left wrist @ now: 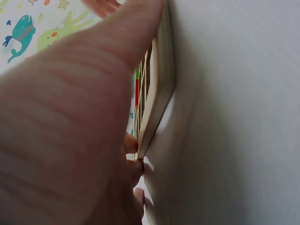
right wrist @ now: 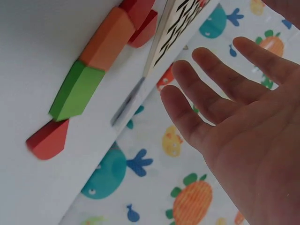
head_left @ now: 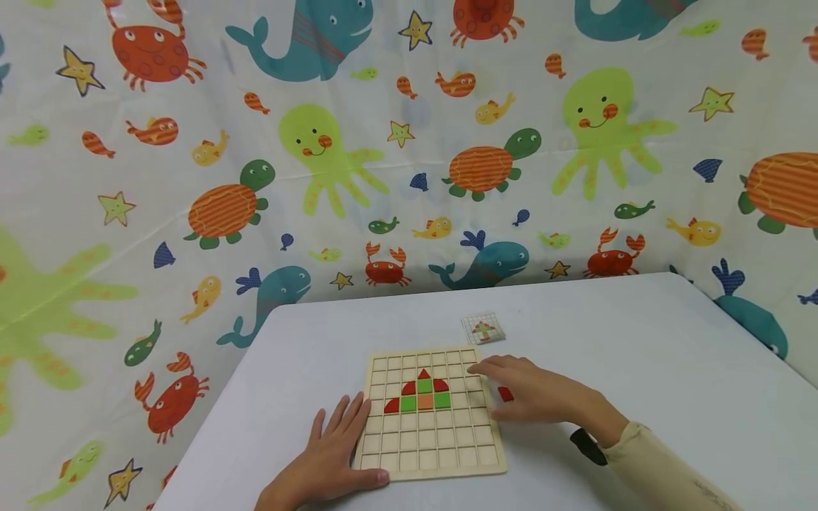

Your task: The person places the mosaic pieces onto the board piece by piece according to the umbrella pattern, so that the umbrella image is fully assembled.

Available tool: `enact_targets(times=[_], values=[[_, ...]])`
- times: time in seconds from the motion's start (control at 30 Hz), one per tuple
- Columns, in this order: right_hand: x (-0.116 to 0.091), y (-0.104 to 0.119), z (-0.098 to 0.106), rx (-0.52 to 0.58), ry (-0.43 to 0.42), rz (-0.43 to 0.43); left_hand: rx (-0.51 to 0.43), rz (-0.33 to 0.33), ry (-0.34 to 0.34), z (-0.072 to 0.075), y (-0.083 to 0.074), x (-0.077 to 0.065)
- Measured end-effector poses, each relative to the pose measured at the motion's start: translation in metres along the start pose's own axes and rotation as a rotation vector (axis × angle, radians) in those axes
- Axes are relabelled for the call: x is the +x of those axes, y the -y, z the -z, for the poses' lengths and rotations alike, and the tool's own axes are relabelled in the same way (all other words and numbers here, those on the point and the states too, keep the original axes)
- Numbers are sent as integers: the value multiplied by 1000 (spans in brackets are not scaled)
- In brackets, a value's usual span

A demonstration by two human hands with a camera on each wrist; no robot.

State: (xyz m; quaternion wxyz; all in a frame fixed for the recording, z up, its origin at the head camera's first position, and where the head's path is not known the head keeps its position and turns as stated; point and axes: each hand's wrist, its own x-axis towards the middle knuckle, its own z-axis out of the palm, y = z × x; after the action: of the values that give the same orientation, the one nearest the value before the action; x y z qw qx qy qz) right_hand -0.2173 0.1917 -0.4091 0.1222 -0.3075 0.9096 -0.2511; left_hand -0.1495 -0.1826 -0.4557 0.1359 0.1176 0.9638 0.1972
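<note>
A wooden grid board (head_left: 409, 454) lies on the white table. Set into its cells are several coloured pieces: a red triangle (head_left: 424, 374) on top, green squares (head_left: 408, 404), an orange square (head_left: 424, 402) and red curved pieces (head_left: 392, 407). My left hand (head_left: 332, 451) rests along the board's left side, its thumb on the near edge and fingers straight. Over the right edge hovers my right hand (head_left: 527, 390), which holds nothing; the right wrist view shows its fingers (right wrist: 206, 105) spread. Beside the board, partly hidden by that hand, is a loose red piece (head_left: 505, 394).
Behind the board lies a small pattern card (head_left: 483, 328). The right wrist view shows a loose row on the table: red pieces (right wrist: 49, 139), a green block (right wrist: 76, 91) and an orange block (right wrist: 108, 40). A sea-animal curtain (head_left: 396, 177) hangs behind the table (head_left: 613, 333).
</note>
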Motion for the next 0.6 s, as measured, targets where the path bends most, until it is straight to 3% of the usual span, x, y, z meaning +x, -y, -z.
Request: enact_targets(times=[0.23,0.6], values=[[-10,-16,7,19,16,-88,-4,-16,8,2,0,1],[-21,-55,24,49,37,-92,-8,-12,18,1,0,3]])
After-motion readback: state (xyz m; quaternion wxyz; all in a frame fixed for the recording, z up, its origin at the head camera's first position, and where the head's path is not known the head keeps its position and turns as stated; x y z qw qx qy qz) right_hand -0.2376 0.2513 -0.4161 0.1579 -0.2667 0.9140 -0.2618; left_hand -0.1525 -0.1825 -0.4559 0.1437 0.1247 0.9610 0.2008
